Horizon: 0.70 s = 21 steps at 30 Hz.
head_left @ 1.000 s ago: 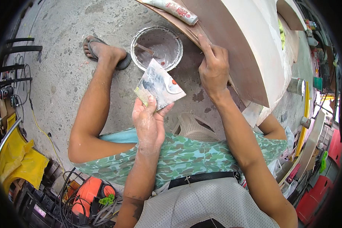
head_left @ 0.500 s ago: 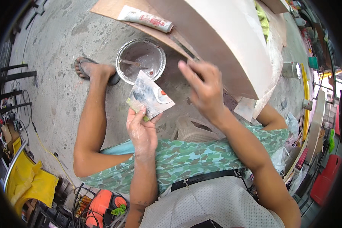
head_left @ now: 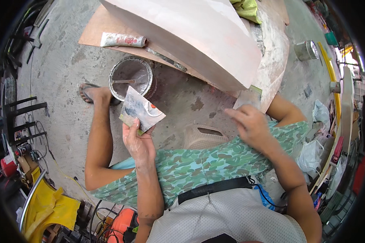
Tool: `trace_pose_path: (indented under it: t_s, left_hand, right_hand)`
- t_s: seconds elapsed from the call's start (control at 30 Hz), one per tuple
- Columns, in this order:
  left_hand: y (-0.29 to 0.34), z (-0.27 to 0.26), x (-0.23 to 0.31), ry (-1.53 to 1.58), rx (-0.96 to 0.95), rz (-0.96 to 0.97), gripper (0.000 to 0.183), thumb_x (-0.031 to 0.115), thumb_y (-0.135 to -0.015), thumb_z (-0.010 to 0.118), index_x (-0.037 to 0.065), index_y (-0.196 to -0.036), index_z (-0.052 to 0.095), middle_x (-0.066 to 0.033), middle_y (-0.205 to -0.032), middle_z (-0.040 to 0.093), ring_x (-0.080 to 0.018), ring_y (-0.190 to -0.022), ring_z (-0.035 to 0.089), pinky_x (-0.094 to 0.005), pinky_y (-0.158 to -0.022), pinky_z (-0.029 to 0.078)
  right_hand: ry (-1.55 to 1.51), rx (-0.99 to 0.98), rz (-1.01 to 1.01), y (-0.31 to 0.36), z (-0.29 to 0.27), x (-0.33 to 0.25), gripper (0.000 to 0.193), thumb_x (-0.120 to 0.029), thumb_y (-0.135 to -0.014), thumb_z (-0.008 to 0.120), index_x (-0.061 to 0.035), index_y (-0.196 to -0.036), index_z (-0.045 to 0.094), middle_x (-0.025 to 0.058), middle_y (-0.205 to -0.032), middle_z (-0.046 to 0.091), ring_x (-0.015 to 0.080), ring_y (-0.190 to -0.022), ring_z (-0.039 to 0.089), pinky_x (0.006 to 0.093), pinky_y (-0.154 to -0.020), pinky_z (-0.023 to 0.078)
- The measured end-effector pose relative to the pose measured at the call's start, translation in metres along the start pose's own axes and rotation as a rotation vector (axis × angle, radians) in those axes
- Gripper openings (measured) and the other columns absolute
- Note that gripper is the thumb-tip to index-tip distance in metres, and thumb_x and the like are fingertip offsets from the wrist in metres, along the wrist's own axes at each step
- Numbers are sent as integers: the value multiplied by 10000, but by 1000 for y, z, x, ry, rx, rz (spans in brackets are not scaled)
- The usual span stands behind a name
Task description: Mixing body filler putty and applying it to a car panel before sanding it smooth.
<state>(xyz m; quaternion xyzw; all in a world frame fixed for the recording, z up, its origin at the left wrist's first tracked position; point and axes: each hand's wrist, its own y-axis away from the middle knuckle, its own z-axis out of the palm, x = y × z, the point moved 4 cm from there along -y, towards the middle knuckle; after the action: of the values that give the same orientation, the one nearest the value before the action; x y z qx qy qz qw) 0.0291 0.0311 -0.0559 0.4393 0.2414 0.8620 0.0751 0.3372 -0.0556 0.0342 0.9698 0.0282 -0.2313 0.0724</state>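
My left hand (head_left: 139,139) pinches a square mixing board (head_left: 140,108) by its lower edge, thumb on top. White and grey paste smears and an orange-red dab lie on it. My right hand (head_left: 251,126), slightly blurred, hangs above my right thigh with fingers pointing left and partly apart. Nothing shows in it. Closest to it is a thin flat greyish sheet (head_left: 248,99) at the tip of the large pale curved panel (head_left: 207,36). A narrow dark flat tool (head_left: 166,59) and a white tube with red print (head_left: 123,40) lie on the brown board (head_left: 94,29).
A paste-smeared bucket (head_left: 131,77) with a stick across its inside stands beyond the mixing board. Before my lap is a beige plastic stool (head_left: 202,137). A metal can (head_left: 306,50) stands at right; a yellow sheet (head_left: 52,210) and orange tool (head_left: 123,224) lie lower left.
My right hand has moved away from the narrow tool, down and right toward the thin sheet. The left hand still holds the mixing board. The whole view has shifted.
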Motion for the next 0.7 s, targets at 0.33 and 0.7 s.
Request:
trace_pose_path:
  t_s: [0.33,0.7]
  left_hand:
    - [6,8,0,22,-100,20,481,18,-882,596,-21,-1351,498,-126,-1240,632,-231,-1145,645,-408,-974,551]
    - [51,59,30,-163,-235,178,579,-17,-910,689,-1,-1422,420,-112,-1252,607,-215,-1084,642,-361,-991,505]
  right_hand:
    - [272,294,177,-6,-11,89,636,-175,-699,853,-19,-1266,610,161,-1287,585,364,-1223,522,465,-994,449]
    - [-1228,425,653,38,-25,63,382,-155,-920,725,12,-1235,586,111,-1059,690,203,-934,675,355,-836,543]
